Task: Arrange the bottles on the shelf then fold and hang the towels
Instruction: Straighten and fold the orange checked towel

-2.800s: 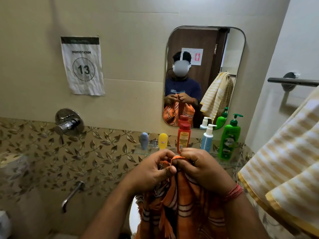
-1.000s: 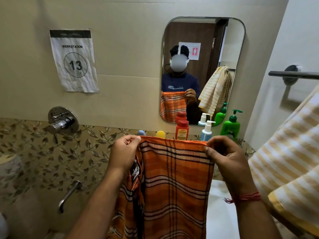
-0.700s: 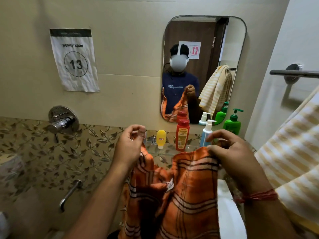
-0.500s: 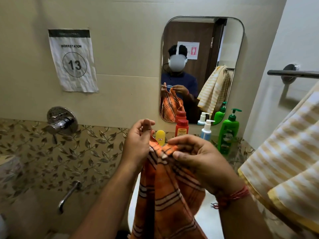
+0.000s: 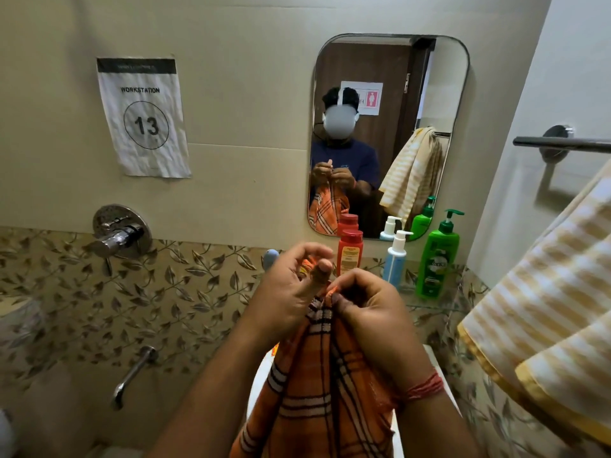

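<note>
An orange checked towel (image 5: 317, 388) hangs folded lengthwise in front of me. My left hand (image 5: 291, 285) and my right hand (image 5: 367, 309) pinch its top edge, close together, below the mirror. Behind them on the glass shelf (image 5: 433, 305) stand a red bottle (image 5: 349, 251), a pale blue pump bottle (image 5: 395, 259) and a green pump bottle (image 5: 437, 259). A small blue bottle (image 5: 270, 258) peeks out left of my left hand. A yellow striped towel (image 5: 555, 309) hangs at the right under the towel bar (image 5: 562, 144).
A mirror (image 5: 390, 94) on the wall shows a person holding the orange towel. A paper sign (image 5: 142, 117) hangs left of it. A chrome mixer valve (image 5: 119, 233) and a spout (image 5: 132, 375) sit on the left wall. A white basin (image 5: 426, 355) lies below my hands.
The towel was held spread wide a second ago. My hands have come together, bringing its top corners to meet, and the cloth now hangs folded in half.
</note>
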A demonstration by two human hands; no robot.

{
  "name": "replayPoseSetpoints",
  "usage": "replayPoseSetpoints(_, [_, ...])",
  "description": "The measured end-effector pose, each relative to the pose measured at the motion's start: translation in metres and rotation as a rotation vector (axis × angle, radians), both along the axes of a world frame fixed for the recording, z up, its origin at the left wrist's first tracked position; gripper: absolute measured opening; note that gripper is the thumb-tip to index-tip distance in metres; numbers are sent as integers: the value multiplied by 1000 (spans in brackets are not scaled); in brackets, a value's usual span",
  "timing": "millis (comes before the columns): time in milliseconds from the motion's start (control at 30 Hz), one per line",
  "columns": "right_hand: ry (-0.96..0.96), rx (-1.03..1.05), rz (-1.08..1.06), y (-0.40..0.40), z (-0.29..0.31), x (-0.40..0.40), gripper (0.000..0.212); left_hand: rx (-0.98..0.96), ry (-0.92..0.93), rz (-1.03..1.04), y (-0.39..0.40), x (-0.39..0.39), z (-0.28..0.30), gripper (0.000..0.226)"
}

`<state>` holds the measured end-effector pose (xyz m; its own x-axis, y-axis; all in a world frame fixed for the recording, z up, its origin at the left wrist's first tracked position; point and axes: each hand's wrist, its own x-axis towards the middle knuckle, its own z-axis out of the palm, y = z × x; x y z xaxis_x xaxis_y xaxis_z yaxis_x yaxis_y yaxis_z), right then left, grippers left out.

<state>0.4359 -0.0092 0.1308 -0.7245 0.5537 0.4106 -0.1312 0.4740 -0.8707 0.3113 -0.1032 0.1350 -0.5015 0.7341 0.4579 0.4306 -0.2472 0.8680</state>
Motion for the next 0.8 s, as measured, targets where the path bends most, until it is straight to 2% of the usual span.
replayPoseSetpoints(100, [-15, 66, -26, -2, 0, 3, 17, -220, 69, -36, -8, -10, -2, 41])
replayPoseSetpoints(167, [-35, 73, -17, -1, 0, 5, 19, -267, 9, -59, -13, -15, -2, 31])
replayPoseSetpoints(333, [-80, 129, -43, 3, 0, 5, 16, -143, -151, -73, -18, -18, -2, 18])
replayPoseSetpoints(467, [39, 389, -191, -3, -1, 2, 10, -83, -140, 20, -11, -6, -6, 18])
replayPoseSetpoints(600, [187, 343, -168, -14, -2, -1, 8, -45, -150, 56, -6, 0, -8, 20])
replayPoseSetpoints(800, [166, 305, -272, -12, -3, -10, 10, 2, -214, 22, -3, 5, -14, 18])
